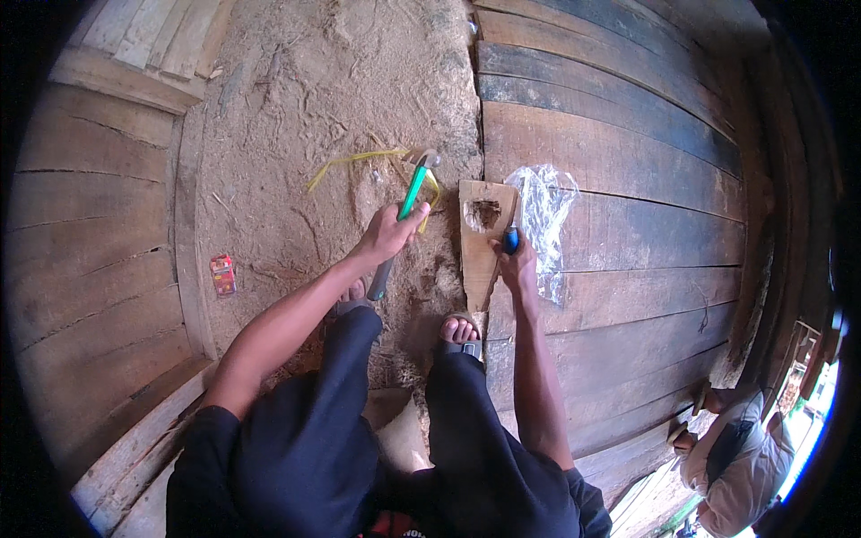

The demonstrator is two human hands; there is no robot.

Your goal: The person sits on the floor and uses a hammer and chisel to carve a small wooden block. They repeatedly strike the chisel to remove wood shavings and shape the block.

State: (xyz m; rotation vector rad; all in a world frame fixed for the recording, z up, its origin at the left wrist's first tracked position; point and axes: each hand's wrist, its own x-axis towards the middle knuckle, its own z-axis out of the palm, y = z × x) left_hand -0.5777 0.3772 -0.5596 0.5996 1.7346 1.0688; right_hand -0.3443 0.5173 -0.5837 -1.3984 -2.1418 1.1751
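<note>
My left hand [387, 233] is closed around the green handle of a hammer [414, 190]. Its metal head points up and away, and the dark grip end hangs below my fist. In my right hand [517, 262] is a blue-handled tool [511, 239] with a thin shaft pointing away; whether it is a chisel or a screwdriver I cannot tell. Beside that hand, a flat tan piece [478, 247] with a ragged oval hole lies at the edge of the planks, its near end narrowing. The tool's shaft lies over or along its right edge.
Crumpled clear plastic [549, 202] lies on the wooden planks [619, 242] at the right. A yellow strap [359, 157] curls on the sandy ground [296, 117] behind the hammer. Wooden boards [94, 224] and a red packet [223, 274] are at the left. Another person [740, 457] is at the lower right.
</note>
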